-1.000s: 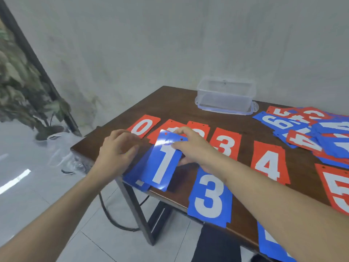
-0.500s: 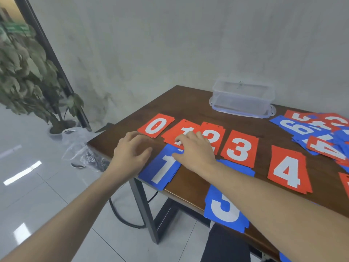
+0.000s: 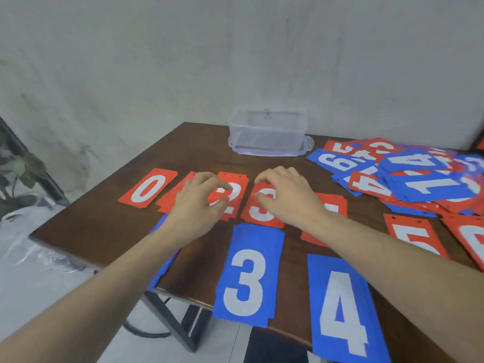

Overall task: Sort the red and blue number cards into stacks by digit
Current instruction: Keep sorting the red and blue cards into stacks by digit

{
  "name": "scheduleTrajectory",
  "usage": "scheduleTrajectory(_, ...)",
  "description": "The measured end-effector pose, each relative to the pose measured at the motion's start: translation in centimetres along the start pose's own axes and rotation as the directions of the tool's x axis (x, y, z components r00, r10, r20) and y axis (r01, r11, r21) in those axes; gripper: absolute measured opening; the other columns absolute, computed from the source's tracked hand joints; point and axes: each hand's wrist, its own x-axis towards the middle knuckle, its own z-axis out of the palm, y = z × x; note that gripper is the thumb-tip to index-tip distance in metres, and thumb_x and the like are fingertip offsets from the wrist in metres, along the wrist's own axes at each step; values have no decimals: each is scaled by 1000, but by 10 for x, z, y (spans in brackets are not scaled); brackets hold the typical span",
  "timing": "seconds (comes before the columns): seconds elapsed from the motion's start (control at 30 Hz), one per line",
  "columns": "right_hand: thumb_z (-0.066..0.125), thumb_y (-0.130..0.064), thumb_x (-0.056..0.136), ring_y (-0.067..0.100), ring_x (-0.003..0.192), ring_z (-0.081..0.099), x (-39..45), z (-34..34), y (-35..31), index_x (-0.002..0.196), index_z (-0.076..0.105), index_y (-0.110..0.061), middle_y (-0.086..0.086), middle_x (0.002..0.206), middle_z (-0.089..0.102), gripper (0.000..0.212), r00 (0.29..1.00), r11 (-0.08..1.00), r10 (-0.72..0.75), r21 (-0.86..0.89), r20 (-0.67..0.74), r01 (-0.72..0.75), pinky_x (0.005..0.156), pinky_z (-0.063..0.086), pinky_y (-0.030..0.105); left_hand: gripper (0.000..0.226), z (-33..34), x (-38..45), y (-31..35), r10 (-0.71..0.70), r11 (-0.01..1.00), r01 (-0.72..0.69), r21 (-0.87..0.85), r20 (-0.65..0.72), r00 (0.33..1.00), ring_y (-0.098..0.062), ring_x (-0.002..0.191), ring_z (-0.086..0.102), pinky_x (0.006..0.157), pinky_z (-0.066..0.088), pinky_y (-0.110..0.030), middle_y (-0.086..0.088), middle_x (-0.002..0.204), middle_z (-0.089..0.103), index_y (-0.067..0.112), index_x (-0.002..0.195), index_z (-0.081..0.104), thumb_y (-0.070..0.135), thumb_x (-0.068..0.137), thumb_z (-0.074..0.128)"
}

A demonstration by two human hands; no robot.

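Risk, red row: the left hand (image 3: 201, 203) and the right hand (image 3: 285, 197) work side by side on neighbouring cards; I think one nudge could slide the red 2 card (image 3: 231, 199) over the red 3 card (image 3: 259, 208) and mix the digits.
Risk, table edge: the blue 3 card (image 3: 248, 276) and the blue 4 card (image 3: 343, 310), both nearer to the person than the hands, hang over the edge of the table (image 3: 110, 221); a forearm brushing them could push them to the floor.
Risk, unsorted pile (image 3: 419, 176): it lies to the right of the right hand, loose and overlapping, so a reach there may drag several cards.
Left hand: palm down, fingers curled, the tips pinching the red 2 card.
Right hand: palm down, fingers bent, the tips resting on the top of the red 3 card; whether it grips I cannot tell.
Other cards: the red 0 card (image 3: 148, 191) lies left of the left hand.
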Motion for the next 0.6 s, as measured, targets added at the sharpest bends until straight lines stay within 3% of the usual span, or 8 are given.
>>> scheduleTrajectory(0.1, 59, -38, 95, 17, 116, 46, -14, -27, 50, 120, 60, -31, -7, 120, 57, 27, 995, 996, 90, -8, -35, -90, 100, 39, 36, 21, 34, 27, 33, 73, 997, -72, -25, 49, 996, -21, 120, 49, 106, 38, -43, 8, 122, 55, 32, 106, 68, 34, 87, 60)
scheduleTrajectory(0.27, 62, -35, 93, 20, 117, 48, -46, -63, 129, 118, 62, -30, -4, 118, 59, 25, 963, 968, 250, -8, -96, -252, 101, 41, 40, 21, 95, 66, 92, 159, 984, -145, -101, 158, 975, -15, 120, 49, 107, 38, -49, 17, 119, 53, 46, 104, 60, 31, 89, 63)
scheduleTrajectory(0.4, 63, -32, 92, 23, 120, 49, -72, -89, 182, 120, 62, -28, -1, 122, 60, 29, 929, 937, 343, -21, -141, -350, 103, 40, 40, 29, 140, 93, 132, 156, 988, -148, -55, 237, 959, -17, 128, 44, 111, 35, -47, 10, 134, 53, 33, 122, 61, 26, 94, 63)
scheduleTrajectory(0.6, 65, -30, 92, 25, 122, 49, -103, -118, 251, 122, 61, -25, 1, 124, 59, 30, 874, 890, 451, 26, -183, -454, 106, 39, 38, 34, 191, 125, 170, 186, 980, -153, -131, 293, 938, -15, 128, 51, 111, 41, -44, 4, 135, 57, 27, 127, 58, 24, 94, 62)
